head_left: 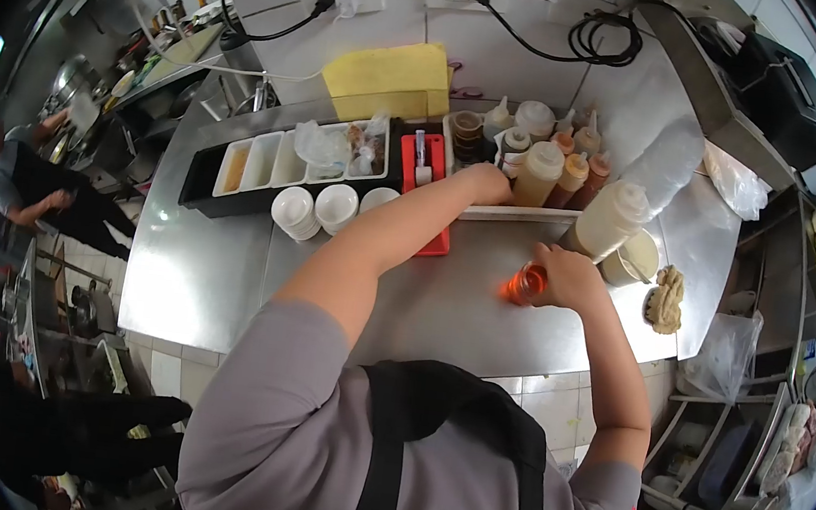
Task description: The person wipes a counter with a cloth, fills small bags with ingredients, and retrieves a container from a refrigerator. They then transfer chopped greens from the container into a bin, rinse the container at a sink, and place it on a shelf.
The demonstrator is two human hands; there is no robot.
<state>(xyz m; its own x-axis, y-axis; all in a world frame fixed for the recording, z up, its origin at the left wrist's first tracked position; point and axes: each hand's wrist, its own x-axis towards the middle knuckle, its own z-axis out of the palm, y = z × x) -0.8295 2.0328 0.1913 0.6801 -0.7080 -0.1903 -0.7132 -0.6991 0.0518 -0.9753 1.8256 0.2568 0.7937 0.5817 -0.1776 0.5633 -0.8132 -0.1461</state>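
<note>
My left hand [488, 185] reaches over the front edge of a white tray [523, 215] that holds several squeeze bottles. Its fingers are curled in beside a pale yellow squeeze bottle [538, 174]; what they hold, if anything, is hidden. In my right hand [569, 278] is a small clear cup of orange-red liquid [525, 284], gripped just above the steel counter. Behind that hand stands a large clear squeeze bottle with pale contents [608, 222]. A cream-coloured tub [634, 259] is beside it, to the right.
Stacked white bowls [295, 212] stand before a black bin with white compartments [202, 189]. A red holder [436, 243] lies between bin and tray. A crumpled tan cloth [665, 301] rests on the right of the steel counter [422, 307]. At far left another person [59, 185] stands.
</note>
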